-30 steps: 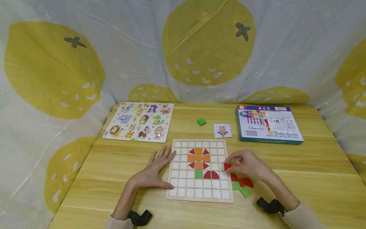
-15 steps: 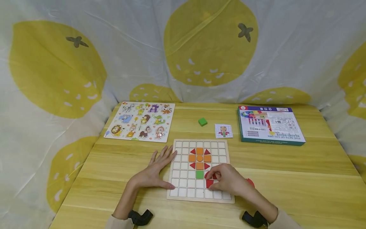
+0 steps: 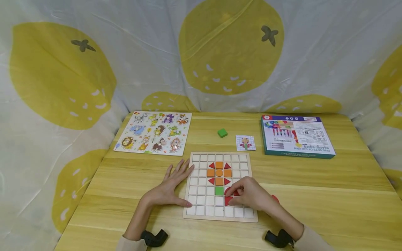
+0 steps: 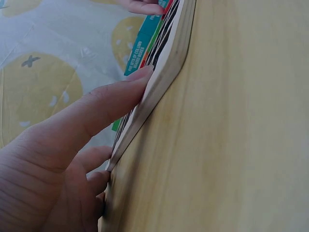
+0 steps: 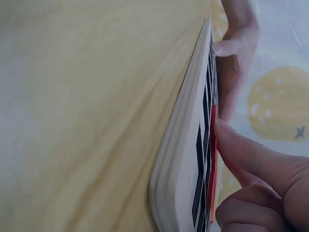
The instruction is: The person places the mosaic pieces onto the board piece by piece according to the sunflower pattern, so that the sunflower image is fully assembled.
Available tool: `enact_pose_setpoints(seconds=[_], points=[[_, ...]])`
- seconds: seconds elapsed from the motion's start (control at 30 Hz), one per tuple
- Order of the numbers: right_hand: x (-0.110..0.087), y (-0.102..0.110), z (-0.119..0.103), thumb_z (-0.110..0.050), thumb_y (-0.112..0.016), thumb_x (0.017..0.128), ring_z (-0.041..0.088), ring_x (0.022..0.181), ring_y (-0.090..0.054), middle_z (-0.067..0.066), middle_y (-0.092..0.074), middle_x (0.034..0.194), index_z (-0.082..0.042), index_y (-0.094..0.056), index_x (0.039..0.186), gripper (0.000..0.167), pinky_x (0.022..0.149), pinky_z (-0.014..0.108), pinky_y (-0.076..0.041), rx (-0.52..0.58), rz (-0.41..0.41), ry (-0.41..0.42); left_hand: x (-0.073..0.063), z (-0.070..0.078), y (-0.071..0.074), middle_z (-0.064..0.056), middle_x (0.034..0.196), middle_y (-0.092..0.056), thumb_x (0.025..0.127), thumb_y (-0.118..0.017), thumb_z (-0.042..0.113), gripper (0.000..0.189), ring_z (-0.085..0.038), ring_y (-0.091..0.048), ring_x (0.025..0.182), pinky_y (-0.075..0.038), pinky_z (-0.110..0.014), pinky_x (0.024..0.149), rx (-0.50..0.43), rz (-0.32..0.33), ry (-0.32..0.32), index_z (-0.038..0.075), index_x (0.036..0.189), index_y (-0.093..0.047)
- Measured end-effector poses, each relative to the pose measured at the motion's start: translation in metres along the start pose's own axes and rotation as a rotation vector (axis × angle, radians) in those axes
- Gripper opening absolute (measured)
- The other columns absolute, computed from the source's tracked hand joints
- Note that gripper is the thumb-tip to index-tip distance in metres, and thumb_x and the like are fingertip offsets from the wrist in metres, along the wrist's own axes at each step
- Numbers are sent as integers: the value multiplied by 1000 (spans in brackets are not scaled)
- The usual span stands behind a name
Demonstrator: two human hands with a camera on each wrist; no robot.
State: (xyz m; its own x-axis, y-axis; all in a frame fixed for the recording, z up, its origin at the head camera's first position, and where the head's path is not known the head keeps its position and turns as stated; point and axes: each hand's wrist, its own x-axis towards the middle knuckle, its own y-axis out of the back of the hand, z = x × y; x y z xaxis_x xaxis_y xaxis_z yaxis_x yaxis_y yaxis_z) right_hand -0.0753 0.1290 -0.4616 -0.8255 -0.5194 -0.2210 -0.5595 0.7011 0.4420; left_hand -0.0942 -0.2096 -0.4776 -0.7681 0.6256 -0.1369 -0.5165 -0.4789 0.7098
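Observation:
A wooden grid board (image 3: 201, 211) lies on the table. My left hand (image 3: 168, 190) rests along its left side, fingers spread, with thumb (image 4: 116, 96) and fingertips touching the rim. Thumb and forefinger of my right hand (image 3: 251, 195) pinch a red tile (image 3: 228, 201) at a cell below the red quarter-round tiles, which that hand partly covers. In the right wrist view the thumb touches the red tile (image 5: 213, 145), which is flat against the board. On the board, orange squares (image 3: 219, 165) surround an orange disc (image 3: 219, 173), red triangles (image 3: 211, 165) fill the corners, and a green square (image 3: 219, 191) sits below.
Behind the board are a loose green tile (image 3: 222, 133) and a small pattern card (image 3: 245, 143). An animal puzzle (image 3: 154, 134) lies back left, a boxed bead set (image 3: 297, 136) back right. Another red tile (image 3: 275, 199) shows beside the right forearm; other pieces there are hidden.
My right hand has carried the red tile from the board's right edge leftward and nearer, down onto a cell, then shifted slightly left. The left hand has kept its place.

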Motion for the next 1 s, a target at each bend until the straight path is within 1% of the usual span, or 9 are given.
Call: enact_pose_setpoints(seconds=[0.2,0.33,0.47,0.57,0.7,0.8,0.87,0.93,1.0], points=[[2,-2,1,-13,-88,81,4,53,-37,-5,-49,59,-12,-83,90,10,50,16,-27,23,-11,-12,0,0,0,-14,175,4,73,-92,47,126,-41,12,161,16,-67,125,3,-2,8,14,167,-16],[2,-3,1,-13,-88,82,4,53,-36,-4,-48,59,-12,-84,91,11,50,16,-26,32,-12,-25,0,0,0,-15,175,4,73,-92,46,126,-42,12,161,16,-68,124,5,-1,1,13,167,-16],[0,2,-1,-16,-87,84,4,54,-36,-6,-51,62,-13,-84,94,11,50,16,-26,30,-12,-18,0,0,0,-17,175,4,73,-92,45,125,-43,11,161,16,-69,124,9,5,-8,12,167,-16],[-5,16,-4,-19,-85,86,5,55,-33,-7,-44,61,-14,-84,97,12,50,18,-24,11,8,-19,0,0,0,-17,175,3,73,-92,45,125,-44,11,161,15,-69,124,12,7,-11,12,167,-17],[-16,47,-4,-23,-82,89,7,56,-30,-4,-32,61,-11,-82,106,20,51,21,-24,-14,28,-41,0,0,-1,-17,175,3,73,-92,46,125,-44,11,161,15,-69,124,14,8,-13,12,167,-16],[-26,69,2,-23,-81,90,8,57,-32,-3,-32,63,-9,-80,111,25,51,21,-26,-16,27,-74,0,0,-1,-17,175,4,73,-92,47,126,-43,11,161,16,-69,124,18,8,-11,12,167,-16],[-33,80,8,-20,-81,90,9,58,-33,-3,-33,64,-8,-79,112,25,51,23,-26,-14,23,-87,0,-1,-1,-17,175,4,73,-91,47,126,-43,11,161,16,-69,124,22,8,-10,13,167,-15],[-38,87,15,-18,-82,88,9,61,-34,-4,-34,65,-8,-80,111,26,52,24,-26,-14,17,-101,0,-1,-1,-16,175,4,73,-91,47,126,-43,11,161,16,-69,124,23,8,-8,13,167,-15],[-42,89,21,-17,-84,86,9,62,-34,-3,-35,66,-7,-80,110,26,52,25,-25,-3,-7,-111,-1,-1,-1,-16,175,4,73,-91,48,126,-43,11,161,16,-69,124,23,6,-6,13,167,-15]])
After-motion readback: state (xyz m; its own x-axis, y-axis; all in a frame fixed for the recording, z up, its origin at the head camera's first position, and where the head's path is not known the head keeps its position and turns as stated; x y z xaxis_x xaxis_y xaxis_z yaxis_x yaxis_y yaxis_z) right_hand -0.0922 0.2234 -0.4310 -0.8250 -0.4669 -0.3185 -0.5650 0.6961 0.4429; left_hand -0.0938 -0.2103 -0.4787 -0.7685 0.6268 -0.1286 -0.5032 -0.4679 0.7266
